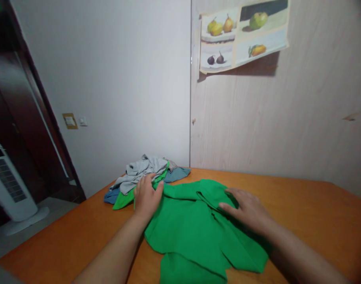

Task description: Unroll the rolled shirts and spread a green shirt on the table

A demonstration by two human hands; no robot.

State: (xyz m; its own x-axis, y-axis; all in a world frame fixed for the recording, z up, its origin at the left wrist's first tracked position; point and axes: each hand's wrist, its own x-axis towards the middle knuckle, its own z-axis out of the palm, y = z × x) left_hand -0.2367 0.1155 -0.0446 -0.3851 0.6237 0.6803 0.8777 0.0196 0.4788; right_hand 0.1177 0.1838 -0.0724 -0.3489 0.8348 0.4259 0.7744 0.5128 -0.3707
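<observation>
A bright green garment [189, 221] lies spread and creased on the orange-brown table, one part of it running down past the bottom of the view. Its exact kind is hard to make out. At its upper left edge rests my left hand [147, 193], thumb spread from the fingers, close to the clothes pile. My right hand [248, 207] is over the garment's right side, fingers stretched forward and thumb apart. Neither hand visibly grips the fabric. Folds cross the cloth between the two hands, near its upper right.
Behind my left hand, a heap of crumpled clothes [145, 169] in grey, green and blue sits at the table's [305, 221] back edge. The wall [133, 79] rises directly behind, with a fruit poster [236, 43]. A white tower heater or fan [13, 185] stands on the floor at left.
</observation>
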